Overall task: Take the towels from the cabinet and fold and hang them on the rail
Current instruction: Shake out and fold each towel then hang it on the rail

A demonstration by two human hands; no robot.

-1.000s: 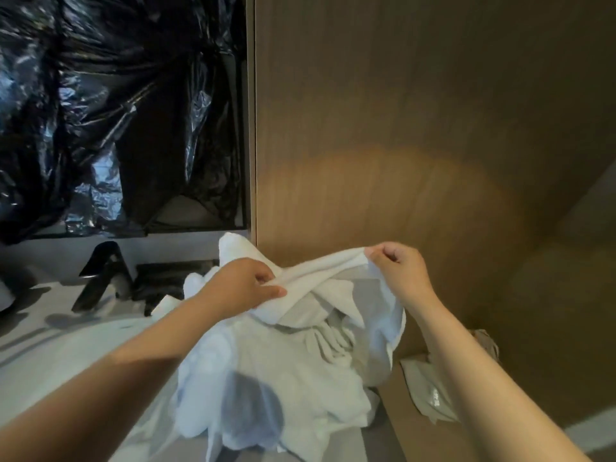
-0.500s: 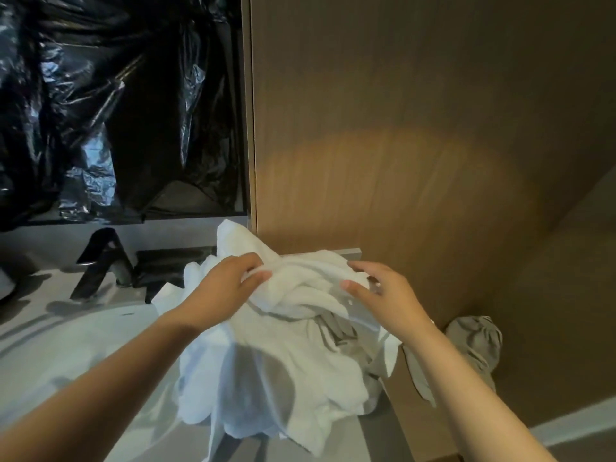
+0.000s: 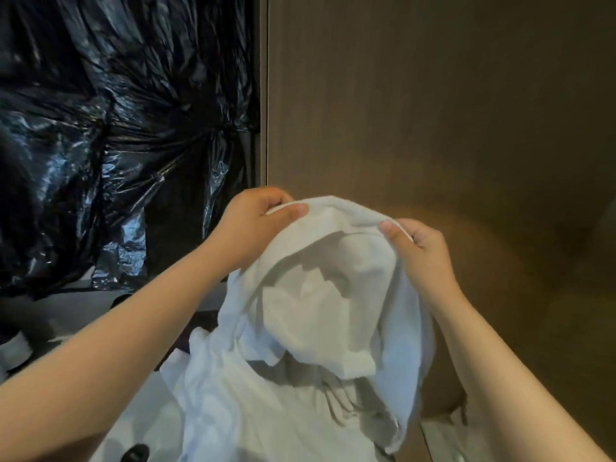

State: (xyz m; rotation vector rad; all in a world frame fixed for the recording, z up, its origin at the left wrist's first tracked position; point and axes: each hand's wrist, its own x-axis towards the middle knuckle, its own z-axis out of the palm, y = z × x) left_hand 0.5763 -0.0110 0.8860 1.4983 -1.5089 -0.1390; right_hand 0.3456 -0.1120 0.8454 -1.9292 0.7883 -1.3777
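From my screen I see the left hand [image 3: 256, 225] up high, with its fingers curled round the top edge of a white towel [image 3: 320, 315]. The thumb lies flat on the side of the cloth that faces me, and the other fingers are tucked behind it. The right hand [image 3: 420, 251] grips the same top edge a little lower and to the right, thumb in front and fingers curled behind. The two hands are near each other but do not touch, and the edge makes a soft hump between them. The towel hangs down from both hands in loose, messy folds, and one thick fold droops in the middle. Both bare arms reach up to it from the bottom corners. Under the towel there is more white cloth [image 3: 233, 411] in a heap; I cannot tell if it is part of the same towel or another one. Behind the left hand there is shiny, crinkled black plastic [image 3: 116, 128]. Behind the right hand stands a big brown wooden panel [image 3: 433, 111], with a patch of warm light on it near that hand. A small dark thing [image 3: 135, 453] peeks out at the bottom edge, too blurry for me to tell what it is.
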